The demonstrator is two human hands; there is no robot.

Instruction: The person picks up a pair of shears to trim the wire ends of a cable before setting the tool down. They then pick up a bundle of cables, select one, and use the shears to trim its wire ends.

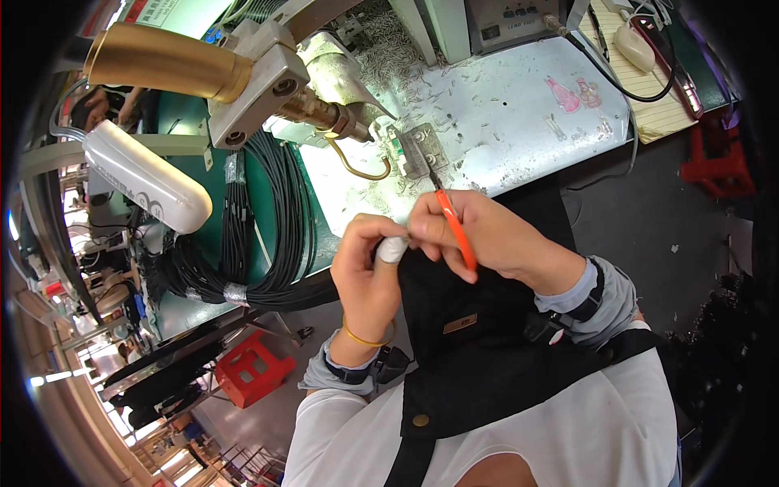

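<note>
My left hand (367, 280) is closed in a pinch, with white tape around its thumb. Its fingertips meet those of my right hand (495, 239); whatever lies between them is too small to make out. In my right hand is an orange-handled tool (456, 230) with a thin dark metal end pointing up toward the machine. Just beyond that end sits a small metal fixture block (420, 151) with a green piece at its left side. A machine nozzle (357, 128) with a bent brass tube (357, 169) stands above and left of the block.
Metal clippings litter the white worktop (519, 122). A brass cylinder (166, 63) and a white rounded lamp-like housing (150, 177) jut in from the left. Bundled black cables (280, 227) lie on the green mat. Red stools (253, 369) stand on the floor. A notepad (661, 101) lies far right.
</note>
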